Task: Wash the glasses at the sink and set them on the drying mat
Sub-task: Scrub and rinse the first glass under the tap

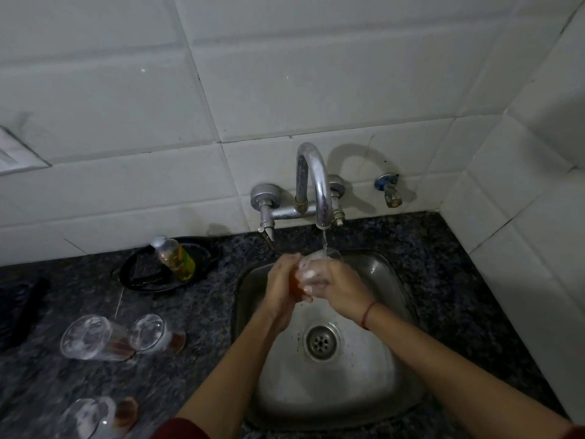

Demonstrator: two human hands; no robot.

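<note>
Much of the glass being washed is hidden: both hands wrap it, and only its clear rim and part of its soapy wall show between the fingers, over the back of the sink. The left hand grips it from the left, the right hand from the right, both closed around it. An orange-brown tint shows between the palms; whether that is the base of the glass or something else is hard to tell. A thin stream of water falls from the tap onto the rim. The right wrist wears a red thread.

The sink basin is wet, with the drain bare in the middle.

On the counter, left of the sink, two glasses lie on their sides, close together, with suds inside and brownish bases. A third glass lies at the counter's front edge, cut off by the bottom of the view.

Near the counter's back edge a black tray holds a bottle of yellow liquid with a pale cap, leaning. A dark shape at the far left edge is blurred and cannot be identified.
</note>
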